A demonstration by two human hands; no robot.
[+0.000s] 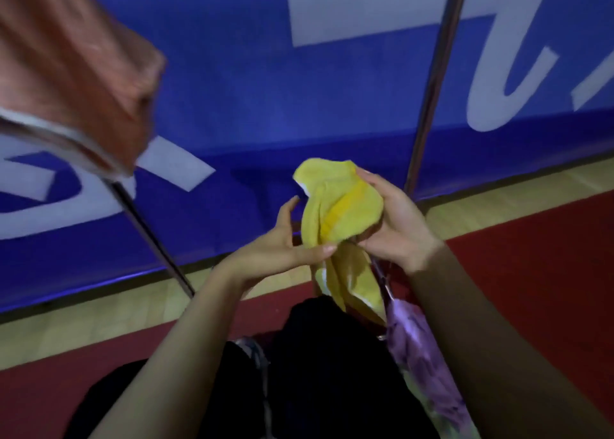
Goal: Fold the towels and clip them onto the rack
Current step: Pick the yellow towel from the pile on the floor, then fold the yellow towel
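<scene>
A crumpled yellow towel (339, 212) hangs between my two hands in the middle of the view, its lower end trailing down toward my lap. My right hand (395, 219) cups its upper part from the right. My left hand (289, 242) touches its left edge, thumb pressed on the cloth and fingers spread upward. An orange-pink towel (76, 73) hangs at the upper left, blurred, over a thin metal rack bar (149, 232). A second rack pole (432, 89) rises at the right. No clip is visible.
A blue banner with white lettering (252, 89) stands right behind the rack. Below it run a wooden floor strip (498, 202) and a red floor (548, 289). A purple cloth (425, 362) hangs by my right forearm above my dark clothing.
</scene>
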